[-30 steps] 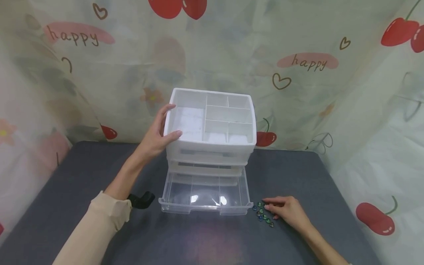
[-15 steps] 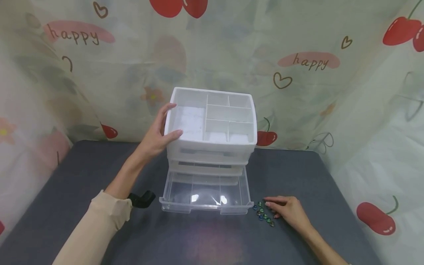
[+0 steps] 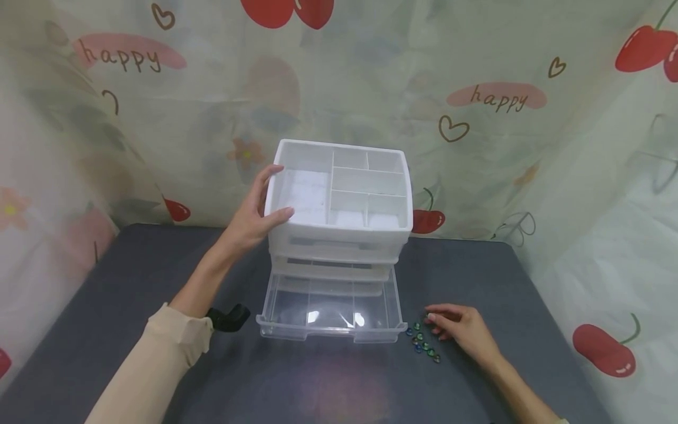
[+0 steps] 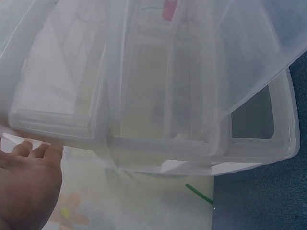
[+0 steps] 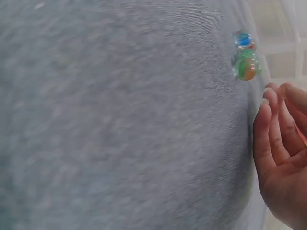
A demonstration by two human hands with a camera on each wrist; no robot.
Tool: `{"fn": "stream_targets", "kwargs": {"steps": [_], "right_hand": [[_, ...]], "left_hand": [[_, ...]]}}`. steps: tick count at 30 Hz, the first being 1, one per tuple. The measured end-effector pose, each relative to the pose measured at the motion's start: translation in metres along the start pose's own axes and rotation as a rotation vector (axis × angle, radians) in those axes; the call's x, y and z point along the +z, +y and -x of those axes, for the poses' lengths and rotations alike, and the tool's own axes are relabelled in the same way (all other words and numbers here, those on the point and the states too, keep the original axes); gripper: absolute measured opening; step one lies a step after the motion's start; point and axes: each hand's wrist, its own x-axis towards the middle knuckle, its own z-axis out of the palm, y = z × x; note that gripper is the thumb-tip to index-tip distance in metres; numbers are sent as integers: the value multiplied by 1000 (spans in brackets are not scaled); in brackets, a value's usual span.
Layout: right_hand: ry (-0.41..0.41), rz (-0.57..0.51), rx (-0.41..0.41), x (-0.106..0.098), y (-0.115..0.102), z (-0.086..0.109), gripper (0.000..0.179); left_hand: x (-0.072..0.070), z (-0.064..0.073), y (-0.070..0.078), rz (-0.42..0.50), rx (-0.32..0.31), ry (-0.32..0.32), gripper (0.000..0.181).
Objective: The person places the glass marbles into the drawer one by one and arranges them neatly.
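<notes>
A white plastic drawer organizer (image 3: 339,238) stands at the back of the grey table, its divided top tray bare. Its clear bottom drawer (image 3: 328,333) is pulled out toward me and looks bare. My left hand (image 3: 263,203) grips the organizer's upper left corner, thumb on the front rim and fingers along the side; the left wrist view shows the organizer (image 4: 158,143) close up beside the left hand (image 4: 29,184). Several small glass marbles (image 3: 424,344) lie right of the drawer. My right hand (image 3: 438,319) hovers just above them with fingers (image 5: 264,124) drawn together; anything between them is hidden. Two marbles (image 5: 245,61) show near it.
The table (image 3: 132,277) is covered in dark grey cloth. A cherry-print curtain (image 3: 477,147) hangs close behind and on both sides. A black strap piece (image 3: 229,318) sits by my left forearm.
My right hand has pulled slightly back and up from the marbles, its fingers curling in. The left hand and the organizer have stayed put.
</notes>
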Motion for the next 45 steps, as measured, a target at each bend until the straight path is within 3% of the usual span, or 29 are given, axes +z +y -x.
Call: {"fn": "stream_targets", "kwargs": {"steps": [16, 22, 32, 45], "right_hand": [[52, 12, -53, 0, -34, -2, 38], [41, 10, -53, 3, -51, -1, 41], [-1, 12, -177, 10, -82, -1, 27], [-55, -18, -226, 18, -110, -1, 30]], "left_hand": [[0, 1, 0, -15, -12, 2, 75], [0, 1, 0, 9, -4, -1, 75], [-1, 0, 0, -1, -3, -2, 74], [0, 0, 0, 18, 7, -6, 74]]}}
